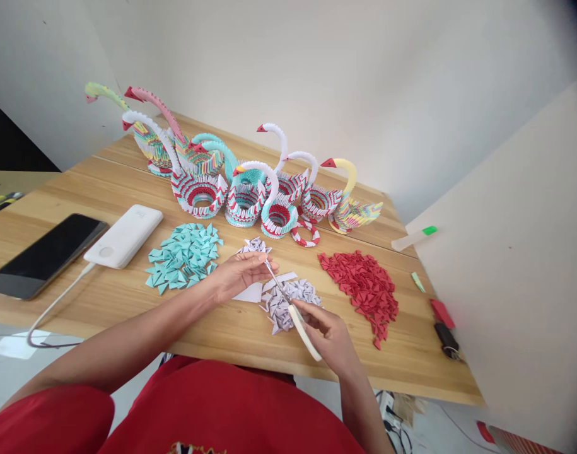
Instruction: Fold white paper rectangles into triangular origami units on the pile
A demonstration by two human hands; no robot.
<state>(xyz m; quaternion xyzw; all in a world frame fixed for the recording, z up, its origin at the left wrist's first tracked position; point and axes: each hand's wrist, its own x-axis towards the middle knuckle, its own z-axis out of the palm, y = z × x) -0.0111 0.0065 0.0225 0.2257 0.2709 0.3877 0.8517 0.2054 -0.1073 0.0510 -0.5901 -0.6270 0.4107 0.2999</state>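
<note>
My right hand (pixel 326 334) grips a pair of scissors (pixel 298 325) by the pale handle, its blades pointing up and left. Their tips meet the fingers of my left hand (pixel 241 274), which pinches what looks like a small white paper piece (pixel 268 263); the fingers partly hide it. Beneath the scissors lies a pile of folded white paper triangles (pixel 292 299). A smaller heap of white folded pieces (pixel 254 246) sits just behind my left hand. Flat white paper pieces (pixel 250 293) rest on the table under and beside that hand.
Turquoise folded triangles (pixel 184 255) are heaped on the left, red ones (pixel 364 287) on the right. Several paper swans (pixel 200 192) stand behind, near a red-and-white ring (pixel 306 234). A phone (pixel 45 252) and a cabled power bank (pixel 125 236) lie left; a glue stick (pixel 413 238) lies right.
</note>
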